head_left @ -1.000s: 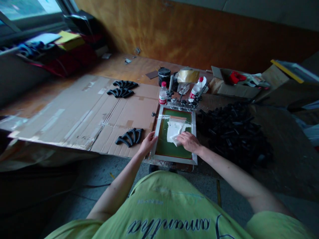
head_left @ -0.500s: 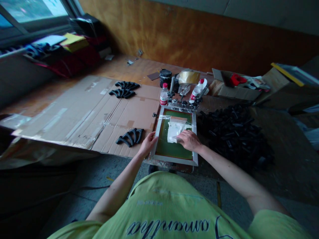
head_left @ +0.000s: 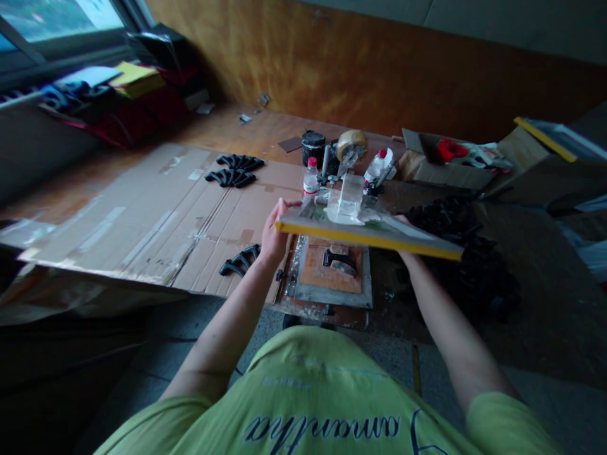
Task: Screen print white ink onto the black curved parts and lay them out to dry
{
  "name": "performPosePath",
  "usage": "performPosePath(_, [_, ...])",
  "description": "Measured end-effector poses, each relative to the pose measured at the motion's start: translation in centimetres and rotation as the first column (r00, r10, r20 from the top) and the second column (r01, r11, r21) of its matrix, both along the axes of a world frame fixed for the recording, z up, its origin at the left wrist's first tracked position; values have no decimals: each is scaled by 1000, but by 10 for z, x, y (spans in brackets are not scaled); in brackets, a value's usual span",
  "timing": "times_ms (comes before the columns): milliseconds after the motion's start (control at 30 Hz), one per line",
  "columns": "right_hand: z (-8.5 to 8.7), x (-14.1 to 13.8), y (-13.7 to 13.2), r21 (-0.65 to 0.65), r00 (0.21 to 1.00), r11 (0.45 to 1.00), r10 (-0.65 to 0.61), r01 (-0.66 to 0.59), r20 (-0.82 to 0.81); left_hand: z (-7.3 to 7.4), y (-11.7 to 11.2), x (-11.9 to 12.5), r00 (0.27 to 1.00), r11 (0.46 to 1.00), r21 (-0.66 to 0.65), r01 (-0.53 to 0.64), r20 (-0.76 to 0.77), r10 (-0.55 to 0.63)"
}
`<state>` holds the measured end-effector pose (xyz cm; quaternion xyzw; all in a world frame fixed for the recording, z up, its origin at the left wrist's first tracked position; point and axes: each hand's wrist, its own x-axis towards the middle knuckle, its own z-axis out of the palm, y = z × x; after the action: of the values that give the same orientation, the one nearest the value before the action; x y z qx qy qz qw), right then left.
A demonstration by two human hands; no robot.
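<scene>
L hand [head_left: 275, 235] is gripping the left edge of a silk-screen frame [head_left: 370, 235], fingers pressed together and curled over the rim. R hand [head_left: 404, 239] is holding the frame's right side from below, mostly hidden behind it, so exact grip can't be told. Frame is tilting up in the air, yellow near edge showing, above a hinged print bed [head_left: 332, 294] at the near end of the bench, not touching it. Clear plastic film [head_left: 349, 199] is standing out on top of the frame. An orange pad [head_left: 317, 268] is lying on the bed w/ a black plastic part [head_left: 339, 259] on it. Two more black parts [head_left: 239, 260] are lying just left on a big cardboard sheet [head_left: 142, 208]. A heap of black parts [head_left: 458, 253] is sitting right. Far side: 2 plastic bottles [head_left: 310, 178] and a tape roll [head_left: 351, 145].
</scene>
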<state>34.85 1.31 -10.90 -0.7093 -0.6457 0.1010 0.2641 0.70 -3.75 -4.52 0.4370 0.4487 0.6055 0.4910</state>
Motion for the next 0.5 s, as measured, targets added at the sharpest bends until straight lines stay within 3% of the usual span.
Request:
performPosePath(100, [-38, -26, -33, -88, 987, 986, 146, -141, 60, 26, 29, 11, 1000, 996, 86, 12, 10, -13])
performPosePath(200, [-60, -67, -62, -143, 923, 952, 299, -271, 242, 31, 37, 19, 998, 994, 103, -28, 59, 22])
performPosePath(267, [-61, -87, -72, -199, 895, 945, 314, -261, 318, 18, 24, 26, 993, 997, 38, -74, 93, 70])
performPosePath(333, [-54, -100, -78, -250, 905, 948, 273, -196, 325, -6, -5, 35, 996, 988, -151, 22, 89, -8])
performPosePath(367, [-50, -106, -82, -256, 919, 953, 239, -161, 313, -21, -23, 40, 989, 947, -289, 142, 82, -124])
performPosePath(400, [-45, -112, -87, -243, 933, 960, 210, -140, 294, -36, -42, 46, 948, 837, -450, 312, 97, -302])
performPosePath(433, [-40, -120, -93, -214, 942, 966, 199, -143, 270, -49, -60, 51, 902, 713, -572, 406, 128, -411])
performPosePath(500, [-34, -135, -108, -134, 929, 951, 301, -277, 214, -72, -89, 59, 899, 655, -627, 423, 201, -388])
